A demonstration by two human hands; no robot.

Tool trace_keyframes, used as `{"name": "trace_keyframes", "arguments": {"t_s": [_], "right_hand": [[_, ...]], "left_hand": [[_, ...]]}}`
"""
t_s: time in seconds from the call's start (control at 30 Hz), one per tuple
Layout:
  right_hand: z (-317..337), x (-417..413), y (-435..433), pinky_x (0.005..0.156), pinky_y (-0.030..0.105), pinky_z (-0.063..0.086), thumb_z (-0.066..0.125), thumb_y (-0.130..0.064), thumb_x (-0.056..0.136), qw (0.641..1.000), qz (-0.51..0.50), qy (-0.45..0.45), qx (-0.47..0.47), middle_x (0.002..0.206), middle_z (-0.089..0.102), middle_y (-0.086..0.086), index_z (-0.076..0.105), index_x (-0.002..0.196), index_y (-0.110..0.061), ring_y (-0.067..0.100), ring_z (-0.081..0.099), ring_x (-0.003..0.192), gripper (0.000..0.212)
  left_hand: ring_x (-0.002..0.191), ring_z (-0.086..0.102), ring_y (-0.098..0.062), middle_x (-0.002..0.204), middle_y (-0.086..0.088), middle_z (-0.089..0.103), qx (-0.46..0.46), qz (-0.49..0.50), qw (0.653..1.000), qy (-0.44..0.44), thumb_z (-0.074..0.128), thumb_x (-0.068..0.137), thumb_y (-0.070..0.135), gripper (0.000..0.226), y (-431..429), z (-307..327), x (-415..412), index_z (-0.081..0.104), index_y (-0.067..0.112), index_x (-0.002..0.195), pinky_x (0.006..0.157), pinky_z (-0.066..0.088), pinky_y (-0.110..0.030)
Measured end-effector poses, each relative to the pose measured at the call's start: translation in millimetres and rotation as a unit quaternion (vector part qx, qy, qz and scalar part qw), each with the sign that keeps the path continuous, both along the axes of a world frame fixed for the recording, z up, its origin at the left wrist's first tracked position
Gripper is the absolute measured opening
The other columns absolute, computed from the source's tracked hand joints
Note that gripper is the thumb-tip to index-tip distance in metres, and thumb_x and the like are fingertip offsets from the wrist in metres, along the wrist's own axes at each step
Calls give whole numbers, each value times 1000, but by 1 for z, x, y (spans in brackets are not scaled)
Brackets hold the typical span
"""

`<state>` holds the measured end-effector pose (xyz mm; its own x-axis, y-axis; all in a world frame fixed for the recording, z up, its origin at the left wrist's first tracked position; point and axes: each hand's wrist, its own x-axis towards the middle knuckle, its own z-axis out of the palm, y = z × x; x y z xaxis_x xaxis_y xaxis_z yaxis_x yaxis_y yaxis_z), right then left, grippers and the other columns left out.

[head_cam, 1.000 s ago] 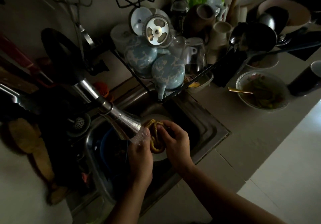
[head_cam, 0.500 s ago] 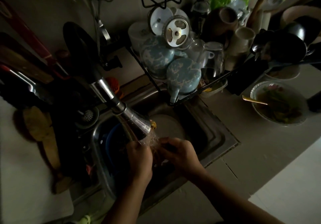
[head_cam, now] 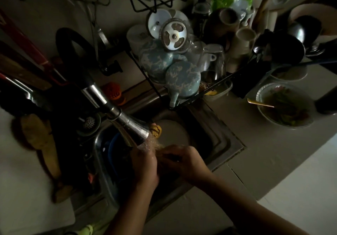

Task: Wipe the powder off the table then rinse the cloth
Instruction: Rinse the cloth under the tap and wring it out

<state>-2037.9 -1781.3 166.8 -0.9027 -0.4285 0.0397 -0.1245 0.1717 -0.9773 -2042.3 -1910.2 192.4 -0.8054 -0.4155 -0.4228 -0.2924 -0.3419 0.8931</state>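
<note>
Both hands are over the steel sink (head_cam: 226,140) under the faucet's metal spray head (head_cam: 135,127), and water runs onto them. A yellow-brown cloth (head_cam: 156,130) sticks up just beyond the spray head; the rest of it is bunched between my hands and mostly hidden. My left hand (head_cam: 145,165) grips the cloth from the left. My right hand (head_cam: 182,160) closes on it from the right, fingers curled. A pale plate (head_cam: 175,134) lies in the sink beneath them.
A wire dish rack (head_cam: 182,74) with blue-patterned cups, glasses and mugs hangs over the sink's far side. A bowl of food with a spoon (head_cam: 284,105) sits on the counter at right. A blue basin (head_cam: 113,152) is in the sink's left part. A wooden utensil (head_cam: 42,140) lies left.
My hands dropped lower under the spray and closed over the cloth, which was open in view a second ago. The view has shifted slightly.
</note>
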Motion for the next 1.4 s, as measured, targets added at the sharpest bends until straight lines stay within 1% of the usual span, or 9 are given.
{"name": "trace_keyframes", "arguments": {"t_s": [0.2, 0.33, 0.57, 0.7, 0.8, 0.9, 1.1, 1.23, 1.4], "right_hand": [[11, -4, 7, 78, 29, 61, 64, -13, 96, 980, -152, -104, -74, 101, 75, -4, 74, 110, -20, 10, 73, 90, 18], [8, 7, -12, 72, 20, 58, 68, -16, 94, 990, -136, -44, -12, 95, 72, -10, 73, 112, -18, 2, 72, 83, 19], [3, 17, 0, 78, 17, 56, 72, -24, 92, 999, -23, 10, 35, 107, 72, -9, 75, 114, -18, 0, 69, 94, 23], [0, 5, 8, 82, 19, 57, 72, -21, 92, 998, 16, -12, 54, 108, 75, -9, 76, 114, -21, 0, 70, 95, 22], [-6, -6, 6, 79, 21, 58, 70, -18, 93, 994, -96, -51, 13, 102, 76, -5, 75, 113, -14, 2, 72, 89, 21], [-9, -11, -7, 76, 24, 60, 67, -15, 95, 978, -190, -80, -33, 100, 74, -4, 74, 113, -13, 6, 72, 87, 19], [-16, -1, -18, 72, 13, 54, 69, -18, 94, 998, -65, -3, 19, 96, 68, -16, 71, 115, -13, -3, 69, 85, 22], [-17, 7, -13, 80, 16, 54, 72, -23, 92, 1000, 12, -23, -4, 108, 73, -12, 73, 116, -20, -1, 70, 95, 24], [-18, 1, -11, 77, 22, 58, 70, -19, 92, 990, -87, -87, -68, 93, 75, -18, 73, 109, -24, 6, 73, 86, 18]], "left_hand": [[109, 65, -11, 125, -2, 65, -47, -29, 998, 7, 59, 89, 40, 49, 9, -4, 20, 57, 17, 133, 81, 53, -24], [102, 68, -8, 111, 3, 72, -29, -12, 999, 12, 51, 100, 19, 28, 16, 3, 11, 63, 15, 124, 75, 56, -16], [81, 57, 1, 87, 15, 60, -68, 6, 998, 13, 54, 98, 24, 10, 10, 23, 3, 59, 26, 107, 52, 42, -1], [105, 64, -21, 110, 0, 66, -29, 29, 999, -13, 61, 92, 38, 39, -2, 11, -4, 58, 20, 127, 74, 52, -25], [104, 67, -12, 119, 2, 66, -6, -9, 1000, 15, 71, 74, 50, 67, -2, 12, -4, 55, 22, 133, 76, 55, -24], [114, 64, -14, 124, -1, 67, -5, -31, 999, 21, 57, 95, 28, 41, 4, 10, -3, 56, 16, 135, 94, 50, -30], [101, 67, -15, 105, 4, 70, 32, 59, 997, -24, 60, 95, 25, 30, -4, 4, -8, 60, 23, 124, 80, 54, -32], [82, 71, -12, 80, 7, 73, -2, 92, 995, -48, 59, 97, 18, 13, -18, -2, -16, 65, 28, 93, 76, 58, -34], [87, 72, -10, 97, 3, 75, 27, 39, 998, -39, 56, 98, 19, 19, -20, -5, -11, 66, 20, 114, 67, 57, -24]]}}
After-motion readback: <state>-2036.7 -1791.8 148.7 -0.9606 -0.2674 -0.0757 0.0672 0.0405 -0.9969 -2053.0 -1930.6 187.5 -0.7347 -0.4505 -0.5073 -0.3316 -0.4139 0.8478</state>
